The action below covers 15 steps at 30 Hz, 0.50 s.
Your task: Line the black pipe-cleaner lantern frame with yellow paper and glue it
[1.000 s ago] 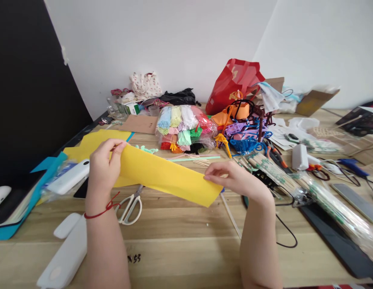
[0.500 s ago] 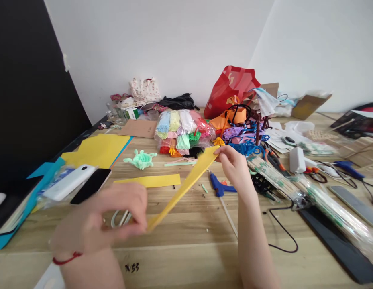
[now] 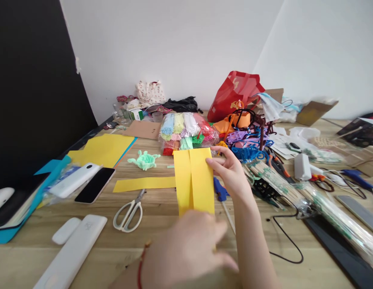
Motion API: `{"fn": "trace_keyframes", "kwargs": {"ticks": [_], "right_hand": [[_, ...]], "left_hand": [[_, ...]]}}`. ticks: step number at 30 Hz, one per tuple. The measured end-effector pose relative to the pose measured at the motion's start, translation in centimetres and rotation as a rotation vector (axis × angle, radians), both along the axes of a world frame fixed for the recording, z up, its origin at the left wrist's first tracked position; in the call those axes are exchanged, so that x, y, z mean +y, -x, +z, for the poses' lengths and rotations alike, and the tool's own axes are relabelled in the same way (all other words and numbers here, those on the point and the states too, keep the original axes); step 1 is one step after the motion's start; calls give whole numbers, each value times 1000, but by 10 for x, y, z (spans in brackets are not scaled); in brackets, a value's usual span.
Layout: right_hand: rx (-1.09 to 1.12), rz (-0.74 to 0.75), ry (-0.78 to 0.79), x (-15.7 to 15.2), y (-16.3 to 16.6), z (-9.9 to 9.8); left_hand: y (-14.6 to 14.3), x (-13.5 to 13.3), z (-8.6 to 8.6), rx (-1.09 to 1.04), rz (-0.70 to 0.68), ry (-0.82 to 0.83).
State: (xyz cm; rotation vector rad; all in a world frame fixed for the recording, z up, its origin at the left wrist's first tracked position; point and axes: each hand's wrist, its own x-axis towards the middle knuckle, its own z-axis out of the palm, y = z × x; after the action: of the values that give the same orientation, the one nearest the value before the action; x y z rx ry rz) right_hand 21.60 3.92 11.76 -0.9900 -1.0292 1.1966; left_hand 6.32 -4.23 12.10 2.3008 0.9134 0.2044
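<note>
A folded yellow paper strip (image 3: 194, 180) stands lengthwise in front of me over the wooden table (image 3: 162, 245). My right hand (image 3: 230, 172) pinches its far right corner. My left hand (image 3: 189, 251), blurred and with a red string at the wrist, is closed over the strip's near end. A narrower yellow strip (image 3: 144, 184) lies flat on the table to the left. White-handled scissors (image 3: 129, 212) lie below it.
A bag of coloured pipe cleaners (image 3: 186, 130) and a red bag (image 3: 236, 94) sit behind. A blue glue gun (image 3: 219, 190), bundled sticks (image 3: 276, 176) and cables lie to the right. A phone (image 3: 94, 184), white cases (image 3: 72, 249) and yellow sheets (image 3: 104, 148) are at the left.
The yellow strip has turned from crosswise to lengthwise. My left hand swung from the left to the near centre, holding its end. My right hand stayed on the far end.
</note>
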Motion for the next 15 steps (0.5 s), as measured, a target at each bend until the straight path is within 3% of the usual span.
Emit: {"fn": "trace_keyframes", "kwargs": {"ticks": [2, 4, 5, 6, 8, 10, 12, 15], "right_hand": [[29, 32, -2, -3, 2, 3], [62, 60, -8, -5, 3, 5], [75, 72, -14, -6, 4, 5], [85, 84, -21, -7, 5, 6], [100, 113, -37, -10, 8, 6], [104, 142, -56, -12, 11, 6], [97, 167, -77, -14, 14, 6], [77, 193, -86, -16, 17, 7]], "left_hand": [[22, 26, 14, -228, 323, -271], [40, 52, 17, -573, 766, -546], [46, 63, 15, -714, 898, -555], [49, 72, 12, -855, 942, -468], [51, 82, 7, -1034, 818, -72], [48, 83, 6, -1085, 696, 265], [42, 79, 8, -1091, 710, 364], [36, 73, 9, -1111, 821, 288]]}}
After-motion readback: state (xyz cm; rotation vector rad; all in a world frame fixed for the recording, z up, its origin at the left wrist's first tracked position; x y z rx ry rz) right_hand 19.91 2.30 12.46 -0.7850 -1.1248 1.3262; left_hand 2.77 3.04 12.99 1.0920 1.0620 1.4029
